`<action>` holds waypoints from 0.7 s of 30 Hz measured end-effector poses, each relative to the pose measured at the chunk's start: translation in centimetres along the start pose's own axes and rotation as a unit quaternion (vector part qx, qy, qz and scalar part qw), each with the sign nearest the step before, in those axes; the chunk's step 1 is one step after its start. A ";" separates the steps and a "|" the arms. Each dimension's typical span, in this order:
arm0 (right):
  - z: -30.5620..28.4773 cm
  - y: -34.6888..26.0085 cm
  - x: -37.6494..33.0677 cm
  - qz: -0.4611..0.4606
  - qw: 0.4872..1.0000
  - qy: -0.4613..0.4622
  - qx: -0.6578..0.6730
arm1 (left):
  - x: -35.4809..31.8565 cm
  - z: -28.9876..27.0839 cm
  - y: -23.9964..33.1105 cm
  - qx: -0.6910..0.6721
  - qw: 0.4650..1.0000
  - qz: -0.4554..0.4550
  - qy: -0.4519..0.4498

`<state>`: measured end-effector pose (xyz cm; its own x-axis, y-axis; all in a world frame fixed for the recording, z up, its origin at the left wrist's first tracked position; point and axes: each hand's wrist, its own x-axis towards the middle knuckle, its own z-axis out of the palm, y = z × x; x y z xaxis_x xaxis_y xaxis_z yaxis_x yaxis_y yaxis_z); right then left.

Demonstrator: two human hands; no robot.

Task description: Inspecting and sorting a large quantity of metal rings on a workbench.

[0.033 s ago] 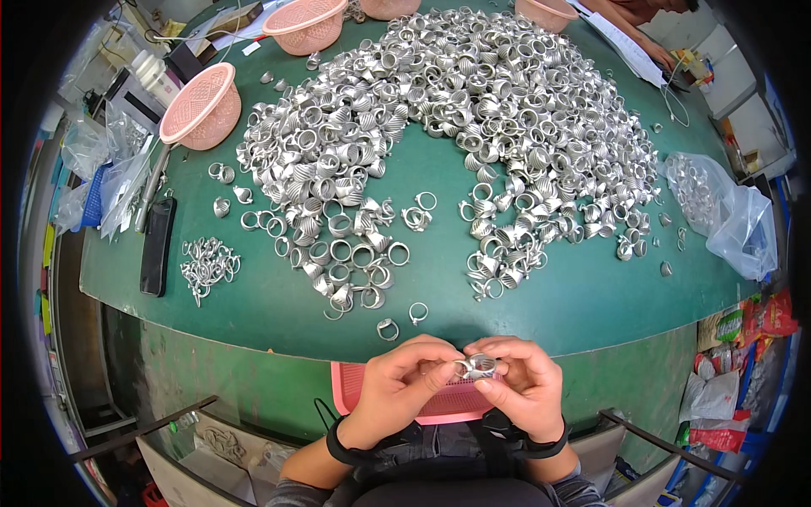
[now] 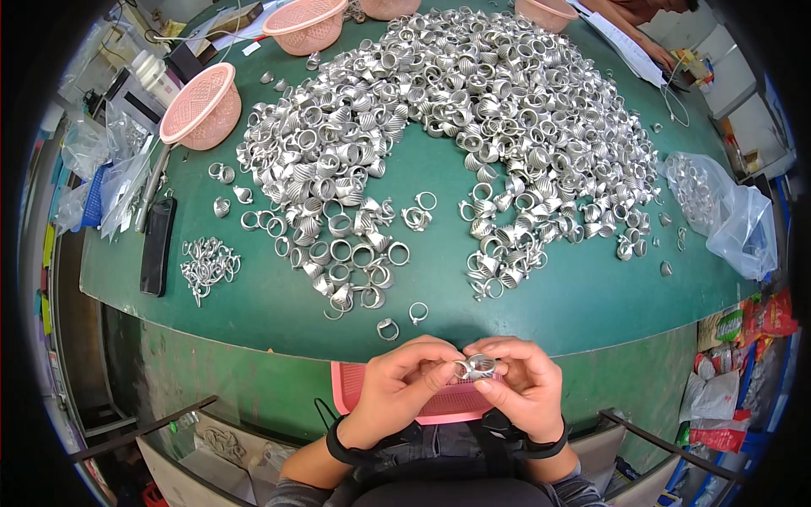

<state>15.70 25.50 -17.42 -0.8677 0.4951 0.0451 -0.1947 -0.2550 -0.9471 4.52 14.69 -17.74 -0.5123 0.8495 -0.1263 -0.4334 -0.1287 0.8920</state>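
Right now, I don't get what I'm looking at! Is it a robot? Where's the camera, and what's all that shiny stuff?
No robot here: it's a person using bare hands. The camera is worn on their head and looks down, so you see about what they would. Its very wide lens makes straight edges look bent.

The left hand and right hand are close together, with small silvery rings pinched at their fingertips. A pink tray shows beneath them.

The shiny stuff is rings too: a big pile on the green table, and a little pile over on the left. Pink baskets stand on the table's left side and along the back, and a clear bag lies on the right.
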 end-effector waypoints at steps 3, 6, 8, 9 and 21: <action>0.0 0.0 -0.3 0.002 1.000 0.002 0.003 | -0.2 -0.2 -0.3 0.002 1.000 -0.004 -0.015; -0.3 -0.1 -0.3 0.001 1.000 0.004 0.002 | 0.0 -0.1 -0.3 0.020 1.000 -0.008 -0.019; -0.6 -0.3 -0.1 -0.002 1.000 0.004 -0.003 | 0.3 0.0 -0.5 0.048 0.999 0.004 -0.021; -0.8 -0.3 0.1 -0.003 1.000 0.009 -0.008 | 0.6 0.0 -0.6 0.075 0.997 0.016 -0.022; 0.6 -0.9 -0.1 0.105 0.958 0.169 -0.208 | 1.1 -0.6 -1.1 0.276 0.921 0.270 -0.057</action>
<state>15.68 25.15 -16.39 -0.6564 0.7277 -0.1990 0.2272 -0.0609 -0.9720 4.00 15.50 -19.13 -0.4483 0.7902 0.4179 0.3207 -0.2943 0.9003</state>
